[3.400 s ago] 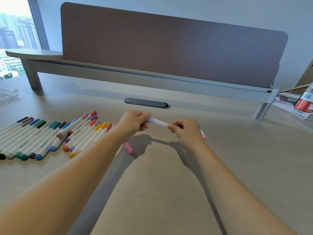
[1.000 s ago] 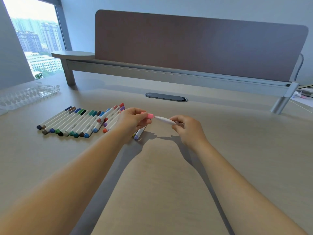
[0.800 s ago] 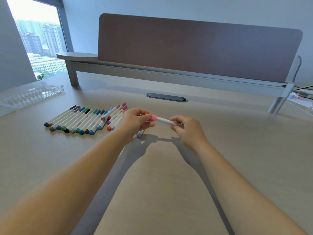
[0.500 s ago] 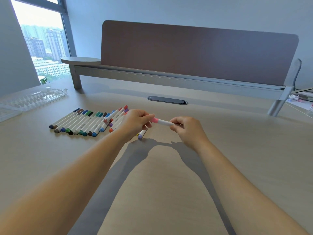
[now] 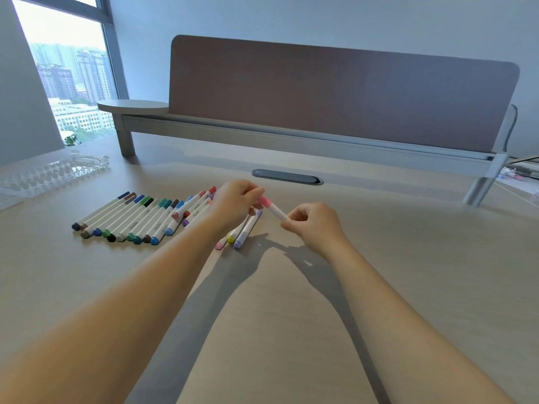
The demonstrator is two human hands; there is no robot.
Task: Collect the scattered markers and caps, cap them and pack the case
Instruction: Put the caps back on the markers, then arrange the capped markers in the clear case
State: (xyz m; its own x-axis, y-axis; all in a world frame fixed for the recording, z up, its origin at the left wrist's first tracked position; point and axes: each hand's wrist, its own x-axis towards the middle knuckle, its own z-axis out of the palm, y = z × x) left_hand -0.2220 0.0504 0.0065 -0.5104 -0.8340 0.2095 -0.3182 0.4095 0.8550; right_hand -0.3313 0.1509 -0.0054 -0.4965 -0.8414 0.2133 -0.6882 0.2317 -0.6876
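At the near edge of the worktop (image 5: 277, 330), from about six o'clock, two bare forearms reach forward to the middle of the view. The right hand (image 5: 316, 225) has its fingers curled in, pinching the white barrel of a pink marker (image 5: 273, 209); the left hand (image 5: 234, 204) at eleven o'clock of it pinches the pink cap (image 5: 264, 201) at the marker's other end, held just above the surface. This looks like the capping step, the cap being seated; whether it has fully clicked home cannot be told. Next, the marker probably joins the others, which calls for releasing one hand and laying it alongside them. Under the left hand lie three more markers (image 5: 243, 231), their far ends hidden by the hand. At nine o'clock a row of capped markers (image 5: 137, 218) lies side by side. Farther, at ten o'clock, the clear case (image 5: 49, 174) sits near the worktop's left edge, partly cut off, its contents hard to make out. Beyond stands a brown divider panel (image 5: 335, 94).
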